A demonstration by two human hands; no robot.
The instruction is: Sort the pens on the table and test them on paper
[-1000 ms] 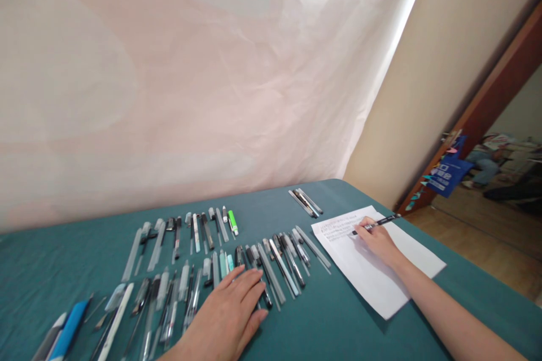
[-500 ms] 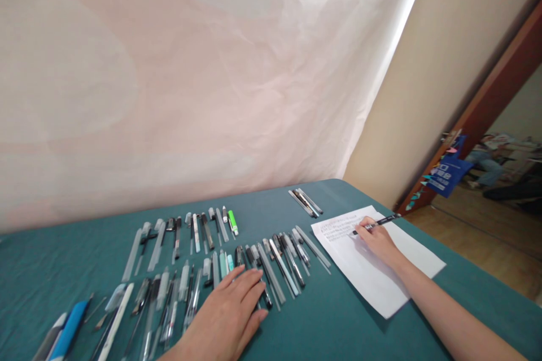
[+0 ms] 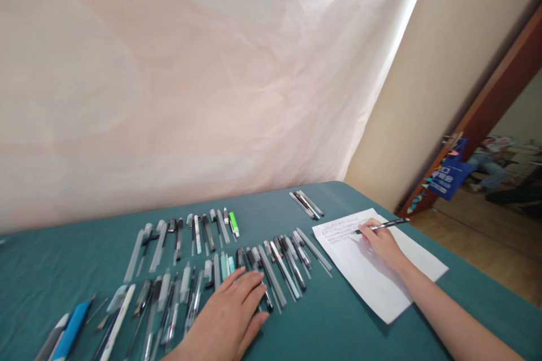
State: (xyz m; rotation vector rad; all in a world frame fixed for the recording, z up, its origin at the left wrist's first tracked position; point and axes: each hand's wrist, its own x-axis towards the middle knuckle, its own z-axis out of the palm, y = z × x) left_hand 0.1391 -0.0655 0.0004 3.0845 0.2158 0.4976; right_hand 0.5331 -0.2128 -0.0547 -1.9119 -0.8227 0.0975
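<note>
Teal cloth covers the table across the lower part of the frame, and nearly all of it to the left of centre is taken up by pens. They lie side by side in two loose rows, each barrel apart from the next, so it seems that any one can be seen and picked out without disturbing the others.

The left hand, at the bottom centre, lies flat and open with the fingers together. It grips nothing, and its fingertips rest on the near row of pens, probably to steady it.

The right hand, at the lower right, is closed around a dark pen. The fingers pinch it near the tip and the barrel slants up to the right, as one holds a pen to write. The tip touches the sheet of paper near its top edge, where a few faint lines are written. I cannot read them. The heel of the hand rests on the sheet and likely keeps it from sliding.

The far row ends in a green marker. A small bunch of pens lies apart, just above the paper. A pale sheet hangs behind.
</note>
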